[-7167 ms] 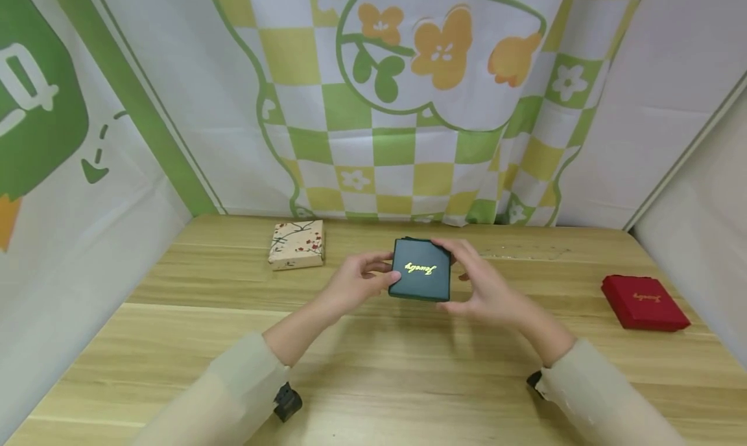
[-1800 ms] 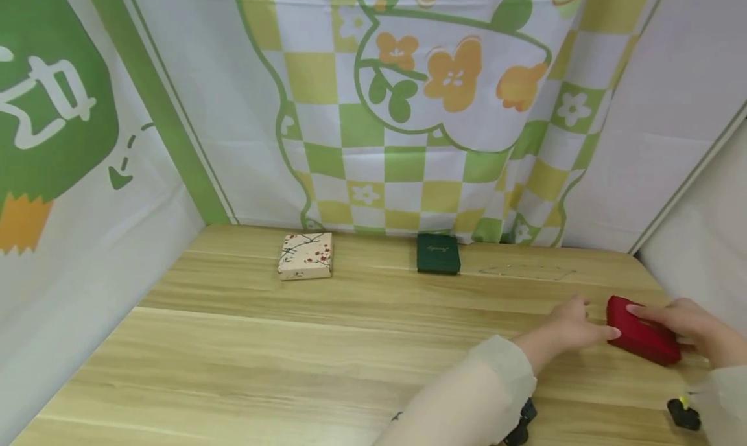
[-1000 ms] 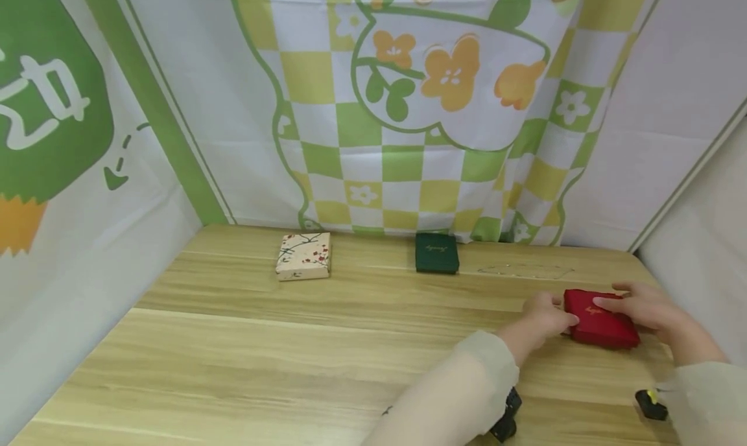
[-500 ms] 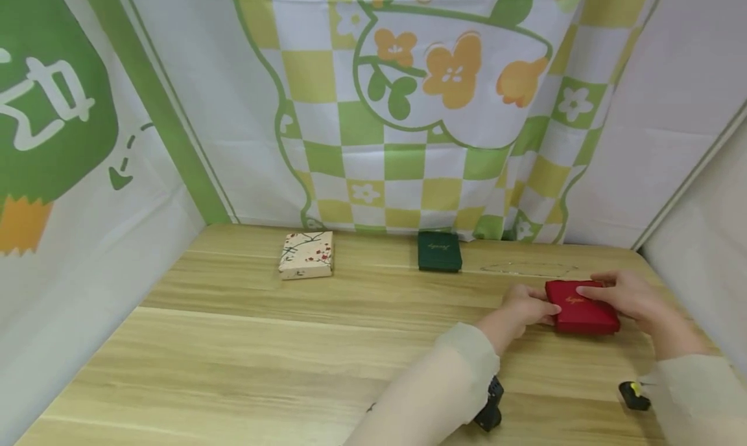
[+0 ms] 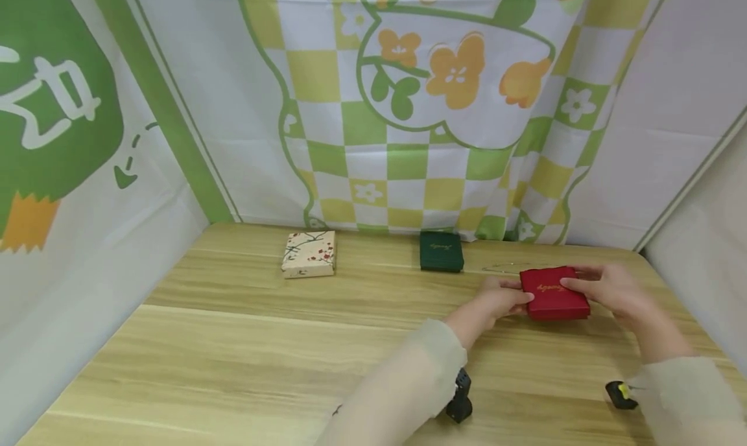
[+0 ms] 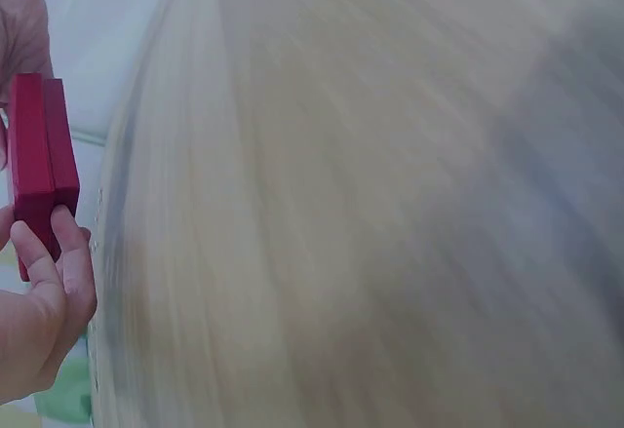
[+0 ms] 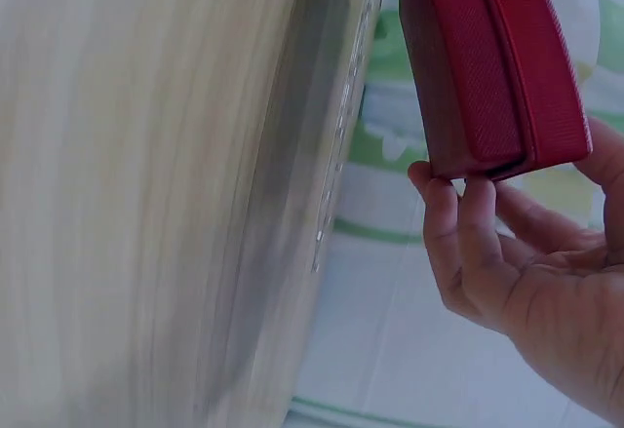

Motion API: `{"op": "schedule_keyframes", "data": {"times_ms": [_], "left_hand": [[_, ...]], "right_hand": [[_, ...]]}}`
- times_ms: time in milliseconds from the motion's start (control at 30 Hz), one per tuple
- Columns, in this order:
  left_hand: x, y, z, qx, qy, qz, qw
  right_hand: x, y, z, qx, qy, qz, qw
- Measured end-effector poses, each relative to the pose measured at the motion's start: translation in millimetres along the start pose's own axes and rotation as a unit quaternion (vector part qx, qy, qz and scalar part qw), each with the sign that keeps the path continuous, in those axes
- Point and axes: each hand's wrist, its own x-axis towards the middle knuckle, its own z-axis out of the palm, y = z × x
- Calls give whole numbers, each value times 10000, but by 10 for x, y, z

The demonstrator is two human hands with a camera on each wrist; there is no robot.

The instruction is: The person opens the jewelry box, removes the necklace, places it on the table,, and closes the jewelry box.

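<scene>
Both hands hold a red jewelry box (image 5: 554, 293) with gold lettering on its lid, off the table at the right in the head view. My left hand (image 5: 493, 300) grips its left side, thumb on the lid's edge. On the other side my right hand (image 5: 609, 293) grips it, with the thumb on the lid and fingers curled under the side. In the right wrist view the red box (image 7: 487, 67) shows a narrow seam between lid and base, and the lid looks closed. A thin chain necklace (image 5: 504, 266) lies behind the box, partly hidden by it.
A dark green jewelry box (image 5: 441, 251) stands at the table's back edge. To its left is a cream box (image 5: 309, 254) with a floral print. The wooden table (image 5: 233, 355) ends at a checked curtain (image 5: 408, 167).
Earlier both hands held the green box; now it sits at the back of the table. The hands have since picked up the red box from the far right and carried it leftward.
</scene>
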Motion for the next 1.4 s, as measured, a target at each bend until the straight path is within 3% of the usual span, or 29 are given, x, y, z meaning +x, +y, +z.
{"op": "schedule_keyframes", "data": {"times_ms": [133, 267, 400, 533, 700, 1100, 1400], "left_hand": [[-37, 45, -236, -71, -242, 140, 9996], [-88, 149, -494, -125, -455, 286, 9985], [-210, 218, -767, 249, -456, 480, 9975], [-379, 271, -956, 522, -376, 741, 9952], [-545, 350, -1137, 588, -329, 855, 9941], [-866, 453, -1594, 1009, -213, 853, 9910], [-1069, 493, -1805, 1293, -246, 951, 9867]], "right_hand": [[-6, -142, 128, 207, -131, -397, 9989], [-35, -278, 216, 581, -551, -702, 9943], [-99, -427, 321, 950, -1033, -1054, 9845], [-152, -564, 439, 971, -1230, -1277, 9794], [-186, -718, 566, 1004, -1280, -1425, 9763], [-224, -990, 890, 1484, -1527, -1924, 9579], [-262, -1151, 1058, 1214, -1351, -2194, 9586]]}}
